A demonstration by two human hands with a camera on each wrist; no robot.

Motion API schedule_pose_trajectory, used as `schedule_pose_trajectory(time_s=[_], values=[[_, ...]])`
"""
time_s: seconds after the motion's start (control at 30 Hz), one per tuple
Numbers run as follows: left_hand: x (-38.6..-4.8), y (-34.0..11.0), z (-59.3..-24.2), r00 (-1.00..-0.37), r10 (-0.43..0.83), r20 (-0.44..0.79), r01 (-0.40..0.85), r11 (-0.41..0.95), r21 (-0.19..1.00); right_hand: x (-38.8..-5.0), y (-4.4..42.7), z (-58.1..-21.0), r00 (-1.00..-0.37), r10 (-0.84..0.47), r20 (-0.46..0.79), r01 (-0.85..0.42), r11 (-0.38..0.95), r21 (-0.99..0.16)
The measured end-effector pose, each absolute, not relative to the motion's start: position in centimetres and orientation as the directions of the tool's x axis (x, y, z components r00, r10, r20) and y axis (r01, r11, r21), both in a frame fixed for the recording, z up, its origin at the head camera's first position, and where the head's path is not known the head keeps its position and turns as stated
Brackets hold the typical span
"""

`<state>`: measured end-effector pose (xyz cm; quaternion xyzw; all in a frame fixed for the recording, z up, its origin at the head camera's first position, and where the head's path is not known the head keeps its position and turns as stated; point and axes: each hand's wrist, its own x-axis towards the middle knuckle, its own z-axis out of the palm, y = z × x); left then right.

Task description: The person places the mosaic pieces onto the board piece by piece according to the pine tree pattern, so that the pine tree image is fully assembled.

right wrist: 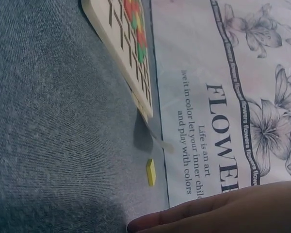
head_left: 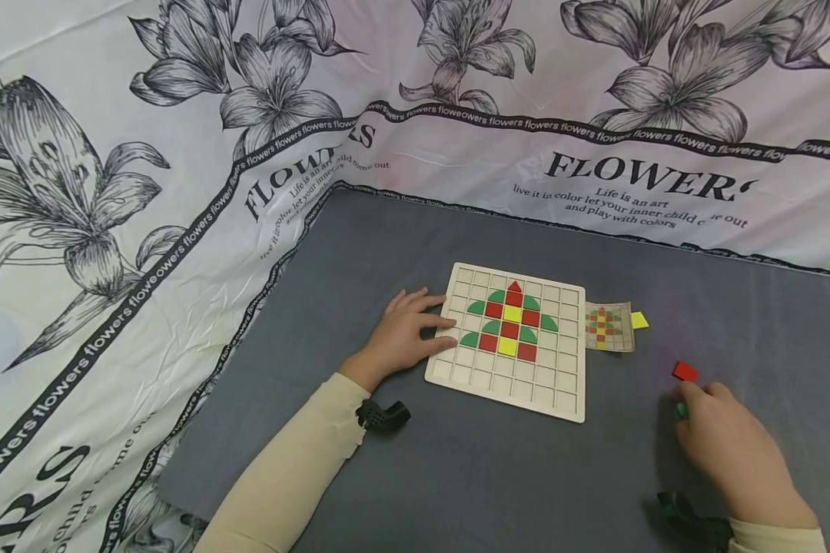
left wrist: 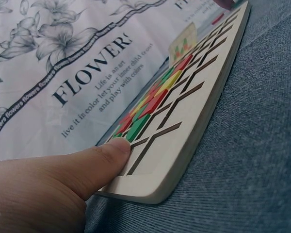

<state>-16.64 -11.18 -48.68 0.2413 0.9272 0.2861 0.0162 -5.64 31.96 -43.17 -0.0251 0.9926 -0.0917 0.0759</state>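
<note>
A square wooden grid board (head_left: 560, 384) lies on the dark cloth, with red, yellow and green tiles set in its middle as a stepped figure topped by a red triangle (head_left: 515, 287). My left hand (head_left: 406, 330) rests at the board's left edge with fingers spread; in the left wrist view the thumb (left wrist: 104, 158) lies on the rim. To the right of the board, my right hand (head_left: 733, 445) pinches a small green tile (head_left: 682, 410), mostly hidden by the fingers. Just beyond its fingertips lies a red tile (head_left: 685, 371). The right wrist view shows only part of that hand (right wrist: 208, 213).
A small pattern card (head_left: 610, 338) showing a similar figure lies against the board's right edge. A yellow tile (head_left: 639, 319) sits at the card's right side. Behind the dark surface (head_left: 387, 238) rises a white flower-printed cloth (head_left: 456, 153), which also covers the left side.
</note>
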Motion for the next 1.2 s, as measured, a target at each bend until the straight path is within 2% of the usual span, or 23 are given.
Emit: schedule_pose_trajectory(time_s=[0.13,0.37,0.57,0.83,1.07,1.2], values=[[-16.6,-11.2,-48.7,-0.882,0.457,0.111,0.440,0.718,0.539,-5.7,32.0,-43.6,-0.990,-0.118,-0.072,-0.102,0.974,-0.201],[-16.7,-11.3,-48.7,-0.883,0.457,0.108,0.439,0.720,0.538,-6.4,31.4,-43.4,-0.978,-0.197,-0.063,-0.180,0.960,-0.216],[-16.8,-11.3,-48.8,-0.879,0.464,0.105,0.442,0.716,0.539,-7.1,30.2,-43.3,-0.961,-0.275,0.019,-0.272,0.938,-0.217],[-16.7,-11.3,-48.8,-0.881,0.462,0.104,0.441,0.718,0.539,-8.1,29.0,-43.4,-0.948,-0.311,0.072,-0.319,0.923,-0.215],[-16.7,-11.3,-48.8,-0.880,0.463,0.109,0.443,0.715,0.541,-8.7,26.6,-42.8,-0.955,-0.282,0.089,-0.295,0.927,-0.230],[-16.7,-11.3,-48.8,-0.882,0.459,0.104,0.438,0.720,0.538,-9.2,25.1,-42.8,-0.928,-0.313,0.199,-0.358,0.899,-0.251]])
